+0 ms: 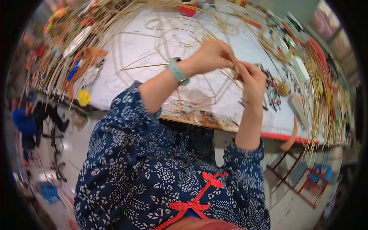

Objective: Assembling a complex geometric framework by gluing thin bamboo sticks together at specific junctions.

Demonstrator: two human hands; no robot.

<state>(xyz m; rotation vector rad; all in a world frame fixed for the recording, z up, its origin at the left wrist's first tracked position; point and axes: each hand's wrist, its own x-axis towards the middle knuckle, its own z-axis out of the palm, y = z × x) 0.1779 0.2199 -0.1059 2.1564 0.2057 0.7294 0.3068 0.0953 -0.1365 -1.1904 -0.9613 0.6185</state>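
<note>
My left hand (211, 56), with a pale green watch (176, 71) on its wrist, is raised over the white worktable (147, 86). Its fingers are pinched together beside those of my right hand (251, 82), which are also closed. Between the fingertips is a pale tan strip (236, 69) that looks like split bamboo; most of it is hidden by my fingers. More thin bamboo strips (208, 37) show just behind my left hand. A frame of thin bent bamboo strips (141, 66) lies on the table to the left of my wrist.
Long bamboo strips (322, 96) hang over the table's right edge, near scattered pliers-like hand tools (274, 90). Bundled strips and orange-brown pieces (90, 57) crowd the left side. A red box (188, 9) stands at the back. Someone in blue (23, 120) sits at far left.
</note>
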